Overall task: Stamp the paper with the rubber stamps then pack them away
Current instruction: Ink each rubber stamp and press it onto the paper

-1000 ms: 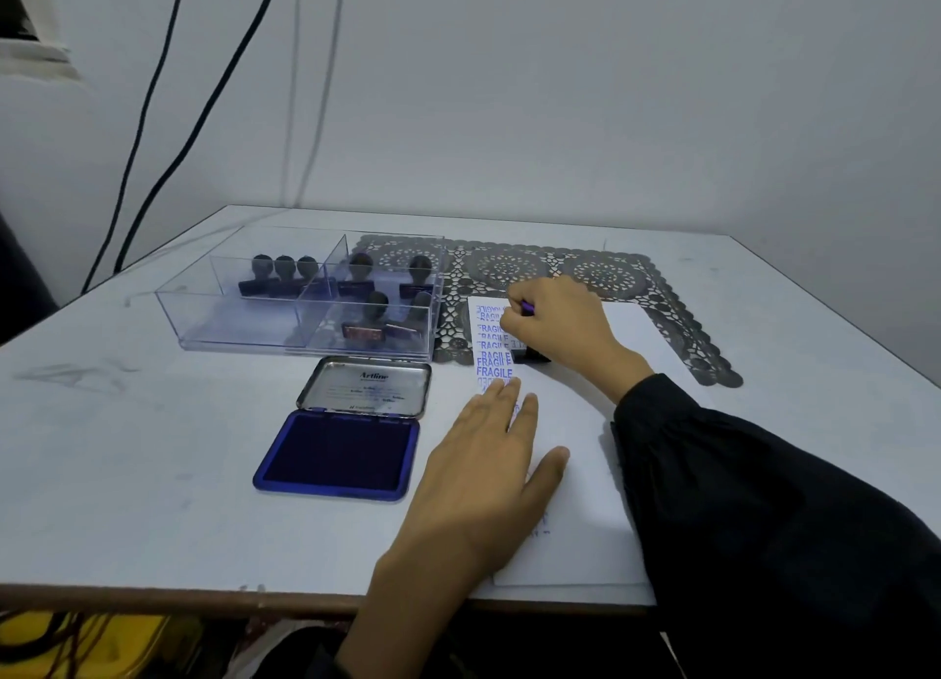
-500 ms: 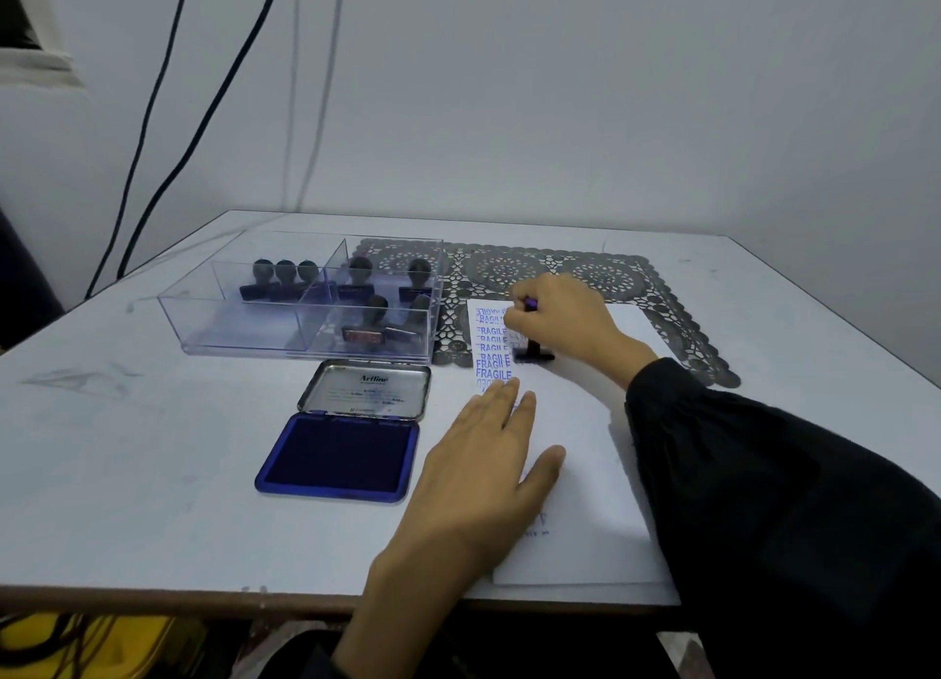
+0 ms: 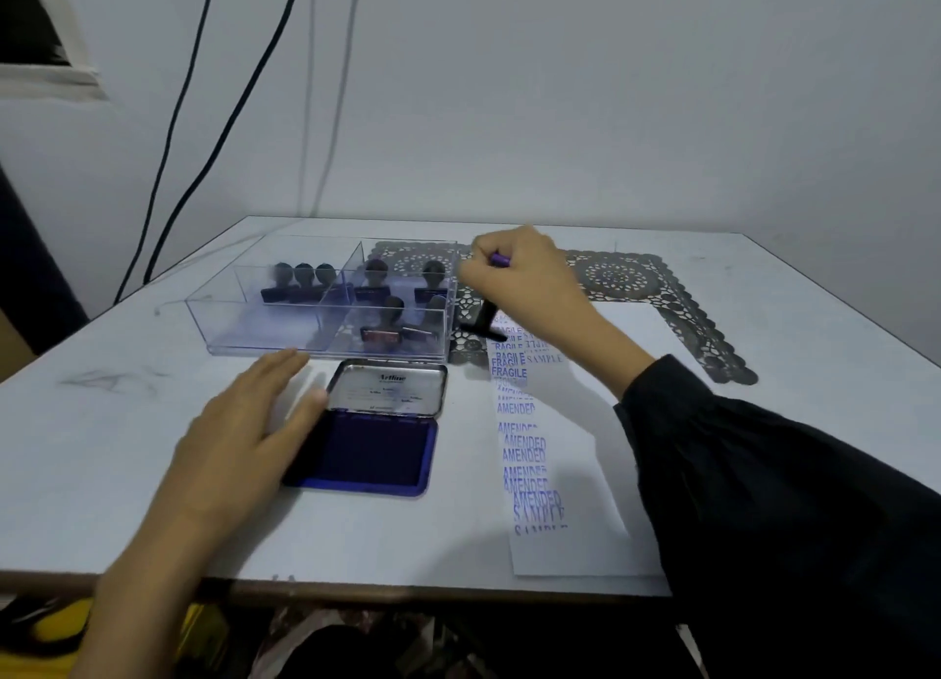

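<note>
Right grip holds a stamp tilted at the paper's eleven o'clock, likely bound for the box; left grip, fingers straight, sits at the pad's nine o'clock, seemingly steadying it.

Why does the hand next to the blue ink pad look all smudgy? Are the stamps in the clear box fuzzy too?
Head view: the left hand is smeared, which looks like motion blur; the stamps in the clear box look soft too, seen through plastic; words on the paper read sharper; the wide lens bends the table edge.
</note>
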`<state>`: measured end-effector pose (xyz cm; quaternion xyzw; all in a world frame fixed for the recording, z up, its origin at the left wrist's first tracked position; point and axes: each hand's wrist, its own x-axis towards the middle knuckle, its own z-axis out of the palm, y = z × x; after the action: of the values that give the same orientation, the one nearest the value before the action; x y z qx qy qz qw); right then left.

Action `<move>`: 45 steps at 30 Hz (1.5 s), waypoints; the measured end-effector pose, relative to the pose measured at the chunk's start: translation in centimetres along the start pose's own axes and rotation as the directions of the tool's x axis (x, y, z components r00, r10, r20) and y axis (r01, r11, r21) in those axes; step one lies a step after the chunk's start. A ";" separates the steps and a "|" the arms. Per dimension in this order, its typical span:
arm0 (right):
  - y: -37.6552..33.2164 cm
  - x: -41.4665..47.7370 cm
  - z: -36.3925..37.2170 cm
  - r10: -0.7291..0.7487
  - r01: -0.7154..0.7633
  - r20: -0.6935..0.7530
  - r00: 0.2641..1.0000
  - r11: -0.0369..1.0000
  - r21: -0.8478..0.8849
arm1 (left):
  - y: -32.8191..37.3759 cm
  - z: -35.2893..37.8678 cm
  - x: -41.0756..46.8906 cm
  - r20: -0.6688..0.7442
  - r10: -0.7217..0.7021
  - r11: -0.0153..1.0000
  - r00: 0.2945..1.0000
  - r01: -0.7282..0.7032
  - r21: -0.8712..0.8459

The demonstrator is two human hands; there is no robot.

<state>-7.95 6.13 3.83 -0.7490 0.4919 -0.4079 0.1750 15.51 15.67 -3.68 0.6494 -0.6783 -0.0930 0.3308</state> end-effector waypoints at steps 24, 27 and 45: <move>-4.7 -4.3 10.4 -0.145 0.198 0.182 0.973 0.927 -0.318 | -2.4 0.4 -0.6 0.112 -0.105 0.979 0.988 0.083 0.189; -4.9 -4.5 10.6 -0.173 0.218 0.156 0.972 0.909 -0.354 | -2.4 0.5 -0.6 0.114 -0.104 0.978 0.988 0.080 0.194; -4.9 -6.7 10.0 -0.373 0.360 0.063 0.926 0.816 -0.453 | -2.2 0.3 -0.7 0.113 -0.129 0.983 0.985 0.112 0.147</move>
<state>1.57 12.89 -1.90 -0.8435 0.4227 -0.3176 -0.0947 17.13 15.88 -5.38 0.7042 -0.6614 -0.1046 0.2362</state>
